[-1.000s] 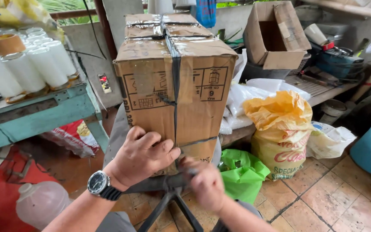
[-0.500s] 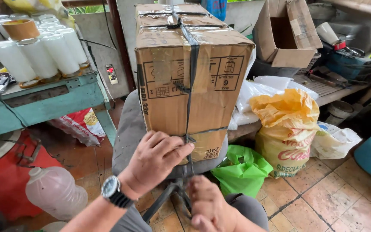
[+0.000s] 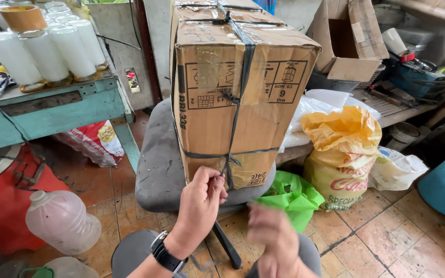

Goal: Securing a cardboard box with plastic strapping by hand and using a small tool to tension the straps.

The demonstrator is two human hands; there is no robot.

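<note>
Left hand pinches the black strap at the lower front of the cardboard box, mid-frame on a grey seat. Right hand, bottom centre, is blurred; grip unclear. Box looks fully bound, and only the strap's knotted end is being worked.

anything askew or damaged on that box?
Yes. The brown cardboard box tied with black strapping is creased and dented along its top edge, and it overhangs the grey padded stool seat. The left hand pinches the strap's knot; the right hand is blurred.

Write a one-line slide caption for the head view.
Left hand pinches the black strap on a cardboard box atop a grey chair; right hand blurred.
</note>
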